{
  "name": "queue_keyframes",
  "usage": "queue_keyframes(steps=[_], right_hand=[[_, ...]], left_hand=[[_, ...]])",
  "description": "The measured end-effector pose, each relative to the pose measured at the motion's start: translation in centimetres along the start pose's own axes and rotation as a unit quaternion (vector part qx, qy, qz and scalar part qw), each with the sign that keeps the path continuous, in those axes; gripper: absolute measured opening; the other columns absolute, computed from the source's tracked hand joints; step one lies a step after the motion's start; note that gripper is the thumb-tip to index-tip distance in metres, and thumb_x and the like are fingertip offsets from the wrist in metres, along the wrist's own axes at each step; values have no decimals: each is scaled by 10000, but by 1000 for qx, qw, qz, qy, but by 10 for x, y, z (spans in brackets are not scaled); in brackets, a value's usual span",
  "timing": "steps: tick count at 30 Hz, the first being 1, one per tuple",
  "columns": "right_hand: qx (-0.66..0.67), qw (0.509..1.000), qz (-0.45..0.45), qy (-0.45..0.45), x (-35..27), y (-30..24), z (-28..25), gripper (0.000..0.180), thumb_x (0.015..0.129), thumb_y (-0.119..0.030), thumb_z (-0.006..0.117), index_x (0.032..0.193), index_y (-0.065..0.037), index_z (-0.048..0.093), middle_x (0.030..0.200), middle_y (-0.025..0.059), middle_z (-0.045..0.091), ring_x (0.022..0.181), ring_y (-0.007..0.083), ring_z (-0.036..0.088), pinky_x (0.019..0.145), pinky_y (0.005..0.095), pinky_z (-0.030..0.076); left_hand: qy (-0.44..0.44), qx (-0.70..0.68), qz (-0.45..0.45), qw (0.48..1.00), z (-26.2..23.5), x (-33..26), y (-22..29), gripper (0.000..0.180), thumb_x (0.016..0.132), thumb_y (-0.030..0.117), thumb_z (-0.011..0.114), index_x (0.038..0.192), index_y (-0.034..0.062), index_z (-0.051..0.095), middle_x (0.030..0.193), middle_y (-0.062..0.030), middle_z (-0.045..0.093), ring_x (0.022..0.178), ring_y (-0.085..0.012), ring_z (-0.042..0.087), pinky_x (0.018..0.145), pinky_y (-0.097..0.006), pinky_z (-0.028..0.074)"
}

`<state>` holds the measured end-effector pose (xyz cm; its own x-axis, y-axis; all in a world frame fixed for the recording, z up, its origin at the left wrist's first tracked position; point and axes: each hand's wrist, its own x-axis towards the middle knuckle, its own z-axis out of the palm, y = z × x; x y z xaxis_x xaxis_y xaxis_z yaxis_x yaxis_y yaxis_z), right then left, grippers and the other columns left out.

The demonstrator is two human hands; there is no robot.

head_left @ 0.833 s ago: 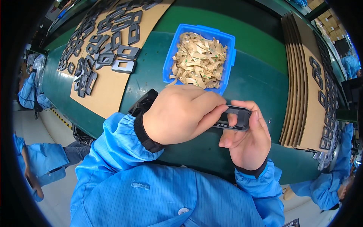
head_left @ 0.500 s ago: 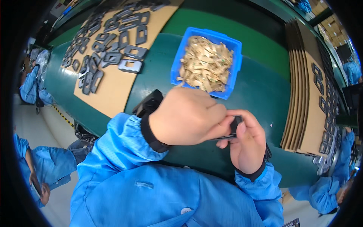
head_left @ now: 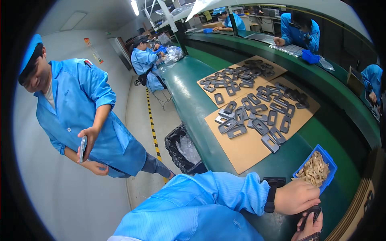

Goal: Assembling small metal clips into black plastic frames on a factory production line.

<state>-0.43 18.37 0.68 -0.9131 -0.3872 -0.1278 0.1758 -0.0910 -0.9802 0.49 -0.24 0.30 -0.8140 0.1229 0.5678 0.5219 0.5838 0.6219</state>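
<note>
Cradling a black oblong casing (head_left: 315, 211), the right grip (head_left: 311, 229) sits low at the right of the view, its fingers curled round the part and its thumb laid across the near face. The left grip (head_left: 295, 197) is just above, fingers bent down to the casing's upper end; whether they pinch the casing or something on it cannot be told. The casing lies between the two, raised over the green worktop (head_left: 187, 90) and tilted, with its upper end toward the left fingertips.

It looks dark and smooth with rounded corners; the thumb hides much of its face, so any opening there cannot be made out.

Just beyond the left grip, a blue plastic bin (head_left: 334, 168) holds a heap of tan paper strips (head_left: 313, 169), curled and tangled. On the floor beside the worktop, a bin lined with a black bag (head_left: 172, 141) contains crumpled clear plastic (head_left: 187, 148).

Left of the blue bin, cardboard sheets (head_left: 241, 158) carry many dark frames (head_left: 237, 131) with oblong windows, some overlapping; a grey frame (head_left: 270, 143) lies at the edge nearest the bin.
</note>
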Motion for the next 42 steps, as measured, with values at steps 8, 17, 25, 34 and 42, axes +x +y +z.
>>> queue_keyframes(steps=[8, 17, 25, 34, 42], right_hand=[[-92, 989, -101, -49, 3, 11, -1, 213, 974, -145, 628, 1115, 8, 585, 823, 43, 615, 619, 62, 495, 542, 181, 366], [49, 993, -101, 40, 6, 19, -23, 355, 986, -168, 592, 1281, 13, 511, 1118, 148, 657, 917, 196, 661, 717, 258, 537], [88, 986, -138, -43, 1, 15, -2, 448, 890, 111, 597, 1325, 73, 495, 1280, 209, 592, 1175, 243, 601, 904, 315, 563], [-77, 972, -221, -23, -3, 10, -3, 519, 808, 131, 703, 1303, 39, 579, 1214, 184, 619, 1074, 236, 654, 848, 300, 592], [-307, 859, -409, 39, 9, 8, -15, 572, 728, -126, 814, 1263, -37, 631, 1065, 144, 688, 936, 320, 675, 803, 390, 549]], left_hand=[[-39, -152, 8, 988, -6, 0, -5, 152, 912, 186, 636, 969, 46, 619, 868, -104, 602, 810, -298, 605, 716, -386, 498], [19, -226, -58, 972, 4, 9, 6, 135, 871, 84, 638, 989, 18, 643, 862, -107, 611, 788, -277, 629, 676, -353, 505], [104, 35, 48, 993, -15, 15, -1, 177, 719, 71, 758, 871, 77, 668, 1039, -96, 632, 914, -292, 623, 796, -381, 511], [36, 12, 159, 987, -14, 11, 3, 283, 655, 28, 775, 926, 51, 696, 1119, -107, 645, 925, -285, 639, 778, -392, 507], [-32, 18, 122, 992, -12, 21, 15, 217, 688, -62, 699, 887, 9, 651, 1130, -186, 639, 960, -364, 614, 832, -422, 492]])
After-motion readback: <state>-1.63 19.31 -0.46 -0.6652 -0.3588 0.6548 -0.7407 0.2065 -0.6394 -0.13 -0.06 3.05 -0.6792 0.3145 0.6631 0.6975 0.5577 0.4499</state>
